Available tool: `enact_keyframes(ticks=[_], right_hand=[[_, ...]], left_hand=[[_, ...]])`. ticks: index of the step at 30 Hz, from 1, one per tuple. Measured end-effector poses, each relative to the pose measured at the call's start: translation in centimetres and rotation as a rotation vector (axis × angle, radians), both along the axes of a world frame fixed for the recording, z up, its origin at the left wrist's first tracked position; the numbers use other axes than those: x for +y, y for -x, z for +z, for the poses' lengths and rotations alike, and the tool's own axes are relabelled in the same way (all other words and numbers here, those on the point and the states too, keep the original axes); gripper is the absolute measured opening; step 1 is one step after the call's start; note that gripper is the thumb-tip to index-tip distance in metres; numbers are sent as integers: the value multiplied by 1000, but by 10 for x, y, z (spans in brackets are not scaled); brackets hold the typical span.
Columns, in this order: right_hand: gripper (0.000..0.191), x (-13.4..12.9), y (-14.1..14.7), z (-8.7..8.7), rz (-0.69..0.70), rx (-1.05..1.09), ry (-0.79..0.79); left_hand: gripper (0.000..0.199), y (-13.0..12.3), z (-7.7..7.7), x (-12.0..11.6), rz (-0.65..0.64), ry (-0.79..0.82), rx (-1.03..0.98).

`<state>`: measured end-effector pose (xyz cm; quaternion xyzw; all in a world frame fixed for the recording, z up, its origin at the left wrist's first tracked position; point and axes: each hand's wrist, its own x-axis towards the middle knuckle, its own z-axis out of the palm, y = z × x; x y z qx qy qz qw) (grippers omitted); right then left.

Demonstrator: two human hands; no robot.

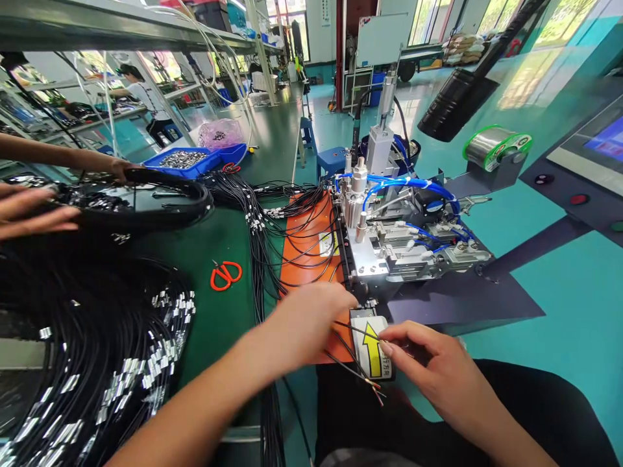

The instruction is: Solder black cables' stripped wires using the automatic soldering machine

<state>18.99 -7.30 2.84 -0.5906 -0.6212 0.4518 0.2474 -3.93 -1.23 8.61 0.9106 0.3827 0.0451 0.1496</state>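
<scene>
My right hand (431, 360) pinches the end of a thin black cable (357, 329) between thumb and fingers, above a pad with a yellow arrow label (372, 350). Blurred by motion, my left hand (316, 314) is beside the front of the metal machine (370, 259); its fingers are mostly hidden, so its grip does not show. Below the hands, another black cable ends in stripped coloured wires (374, 385). Several black cables run across the orange mat (304, 259) toward the machine.
Red-handled scissors (226, 275) lie on the green table (214, 311). Bundles of black cables with silvery tags (131, 370) fill the left. Another person's hands (36, 211) hold a cable coil (170, 214). A blue tray (182, 170) holds small metal parts; a solder spool (496, 149) stands right.
</scene>
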Motion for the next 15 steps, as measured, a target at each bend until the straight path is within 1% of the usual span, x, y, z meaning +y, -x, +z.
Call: enact_keyframes(ticks=[1, 2, 3, 5, 6, 8, 11, 13, 15], right_hand=[[19, -1, 0, -1, 13, 0, -5], [19, -2, 1, -2, 24, 2, -9], [19, -3, 2, -2, 31, 4, -12], [19, -4, 3, -1, 33, 7, -20], [19, -5, 3, 0, 33, 4, -23], [20, -7, 4, 2, 48, -14, -26], [18, -14, 8, 1, 154, -54, -34], [14, -20, 12, -4, 269, -72, -54], [13, -26, 14, -10, 373, -66, -78]], left_hand=[[38, 13, 7, 8, 95, -23, -19], [40, 25, 12, 15, 187, -54, -17], [38, 35, 15, 21, 224, -43, 10], [34, 45, 13, 29, 166, 100, 87], [34, 46, 9, 31, 113, 165, 118], [33, 40, -2, 31, 45, 221, 164], [27, 24, -14, 25, 23, 199, 211], [22, 17, -16, 21, 14, 156, 216], [17, 16, -14, 19, -28, 137, 239]])
